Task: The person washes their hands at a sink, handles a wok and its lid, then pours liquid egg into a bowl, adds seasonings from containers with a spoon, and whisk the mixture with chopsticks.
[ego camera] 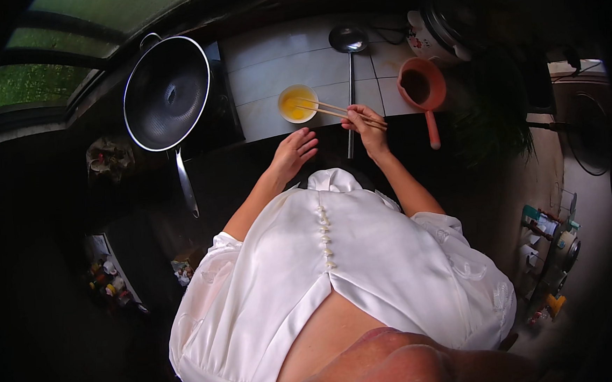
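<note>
On the tiled counter stands a small white bowl of raw egg, with yolks showing in it. My right hand holds a pair of wooden chopsticks, their tips down in the egg. Just in front of the bowl my left hand hovers with fingers extended, holding nothing and apart from the bowl. A long-handled metal ladle lies on the counter. Its handle runs past my right hand and out over the counter's front edge.
A dark wok with a metal handle sits to the left on a black stove. To the right is an orange plastic dipper, its handle over the edge. Behind it stands a rice cooker. Green leaves hang further right.
</note>
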Demonstrator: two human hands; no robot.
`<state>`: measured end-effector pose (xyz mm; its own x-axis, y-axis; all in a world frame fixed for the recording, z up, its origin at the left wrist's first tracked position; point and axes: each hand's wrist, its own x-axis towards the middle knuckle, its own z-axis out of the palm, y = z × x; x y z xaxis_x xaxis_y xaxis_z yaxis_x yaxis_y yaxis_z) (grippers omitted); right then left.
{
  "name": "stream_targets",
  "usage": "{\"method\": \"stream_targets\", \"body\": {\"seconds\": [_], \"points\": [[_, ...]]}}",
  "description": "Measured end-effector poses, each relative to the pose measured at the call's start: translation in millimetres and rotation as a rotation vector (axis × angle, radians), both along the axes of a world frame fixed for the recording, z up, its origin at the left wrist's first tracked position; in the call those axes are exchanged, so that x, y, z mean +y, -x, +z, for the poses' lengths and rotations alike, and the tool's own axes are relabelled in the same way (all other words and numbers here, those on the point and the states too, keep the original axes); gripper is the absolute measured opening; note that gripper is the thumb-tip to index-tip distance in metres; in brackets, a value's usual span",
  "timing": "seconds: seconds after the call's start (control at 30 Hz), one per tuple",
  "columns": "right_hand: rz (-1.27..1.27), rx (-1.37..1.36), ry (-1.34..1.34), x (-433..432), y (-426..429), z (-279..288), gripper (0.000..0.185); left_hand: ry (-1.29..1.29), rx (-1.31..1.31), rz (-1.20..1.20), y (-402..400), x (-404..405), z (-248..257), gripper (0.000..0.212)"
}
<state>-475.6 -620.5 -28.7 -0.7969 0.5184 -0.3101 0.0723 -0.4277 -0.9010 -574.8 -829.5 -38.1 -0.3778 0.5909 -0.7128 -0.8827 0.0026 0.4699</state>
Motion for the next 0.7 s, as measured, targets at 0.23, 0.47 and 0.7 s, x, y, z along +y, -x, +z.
{"method": "stream_targets", "body": {"seconds": [0.23,0.47,0.7], "points": [[0.094,-0.088,-0.259,8.1,38.5,-31.5,0.028,0.123,-0.025,0.168,25.5,-48.8,-68.7,0.068],[0.042,-0.133,-0.331,-2.0,58.3,-64.3,0.023,0.077,-0.032,0.137,45.8,-26.4,-96.6,0.076],[0.034,-0.155,-0.252,11.6,62.7,-71.0,0.025,-0.011,0.049,0.089,63.4,-2.5,-115.4,0.074]]}}
